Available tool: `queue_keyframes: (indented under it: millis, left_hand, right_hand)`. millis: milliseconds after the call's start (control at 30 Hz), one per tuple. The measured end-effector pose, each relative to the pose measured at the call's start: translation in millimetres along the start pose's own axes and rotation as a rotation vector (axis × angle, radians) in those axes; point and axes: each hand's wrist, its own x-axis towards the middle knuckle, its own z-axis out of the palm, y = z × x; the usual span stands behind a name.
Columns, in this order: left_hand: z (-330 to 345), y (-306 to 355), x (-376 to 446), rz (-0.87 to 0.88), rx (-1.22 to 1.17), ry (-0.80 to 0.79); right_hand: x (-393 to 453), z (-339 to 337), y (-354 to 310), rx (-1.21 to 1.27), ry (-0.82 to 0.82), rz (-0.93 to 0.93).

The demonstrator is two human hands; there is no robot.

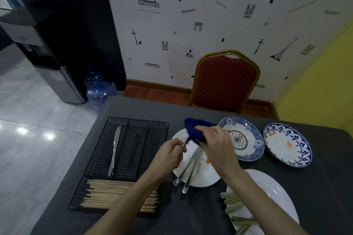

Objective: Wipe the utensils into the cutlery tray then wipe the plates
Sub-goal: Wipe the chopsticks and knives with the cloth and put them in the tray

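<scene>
- A thin metal utensil (185, 142) is held above the white plate (198, 175); the left hand (170, 155) has its grip clamped on the handle, and the working end is buried in the blue cloth (196, 129), so I cannot tell what kind of utensil it is.
- The right hand (217, 147) has its grip closed around the blue cloth, bunching it over the utensil's tip, just above the white plate's far edge.
- Two more utensils (188, 170) lie across the white plate, handles pointing off its near rim; orange smears show on the plate beside them.
- The cutlery tray (107, 131), a black wire basket, sits left of the white plate on the dark worktop (145, 107). One knife (114, 150) lies in its leftmost slot; a bundle of chopsticks (118, 194) fills its near compartment. Dark shapes in the other slots are too dim to name.
- Right of the white plate stand two blue-patterned plates (250, 139), both with orange residue, and nearer the camera a large white plate (271, 192) carrying greenish sticks.
- Judged from this: the utensil stage is partly done, with one in hand and two waiting. All four plates look unwiped, so the plate stage is not yet begun.
</scene>
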Motion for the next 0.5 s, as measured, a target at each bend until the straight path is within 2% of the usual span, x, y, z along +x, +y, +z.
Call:
queue_keyframes:
  millis: [67,100,200,267,400,500]
  left_hand:
    - [-3.9,5.2,3.0,0.028,-0.049,0.008]
    - [-5.7,6.5,3.1,0.040,-0.052,0.007]
    - [-6.8,5.8,2.4,0.040,-0.001,-0.001]
    - [-4.2,8.3,3.5,0.042,0.010,-0.007]
    - [-4.5,15.9,4.3,0.059,-0.066,-0.017]
    - [-5.5,12.6,1.5,0.050,0.010,-0.038]
  right_hand:
    - [-8.0,-1.1,-19.0,0.017,-0.017,-0.166]
    - [-4.8,-3.5,-18.7,0.025,-0.027,-0.179]
    - [17.9,-7.0,7.2,-0.007,0.006,0.052]
    - [21.0,-10.6,8.3,-0.017,0.029,0.102]
    - [0.5,-12.6,-19.0,0.056,-0.003,-0.151]
    - [10.0,-10.6,4.6,0.039,0.022,0.058]
